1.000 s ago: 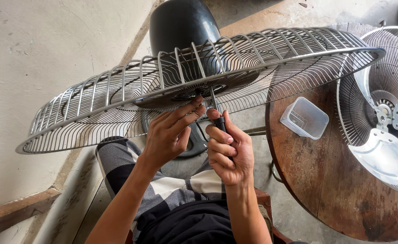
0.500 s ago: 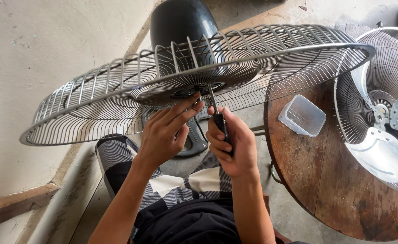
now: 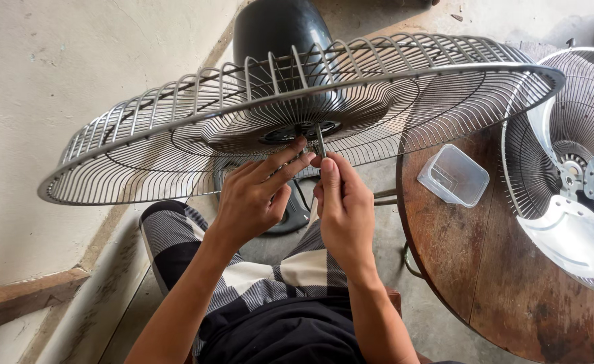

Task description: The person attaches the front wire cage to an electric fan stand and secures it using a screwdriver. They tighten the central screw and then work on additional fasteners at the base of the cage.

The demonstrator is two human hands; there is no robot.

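Head view: the right hand (image 3: 342, 209) is wrapped around a slim metal screwdriver (image 3: 320, 140), tip at the dark hub of the domed wire fan guard (image 3: 297, 108) spanning the upper frame. The left hand (image 3: 256, 199) presses its fingertips beside it. A clear plastic tub (image 3: 453, 175) sits on the round, worn wooden table (image 3: 499, 269) at right.

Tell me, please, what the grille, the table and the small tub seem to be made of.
Grille: likely metal wire, silvery and shiny, thin welded-looking ribs.
Table: wood, dark brown and worn, with grain and stains.
Tub: probably plastic, clear and slightly cloudy, the table showing through.
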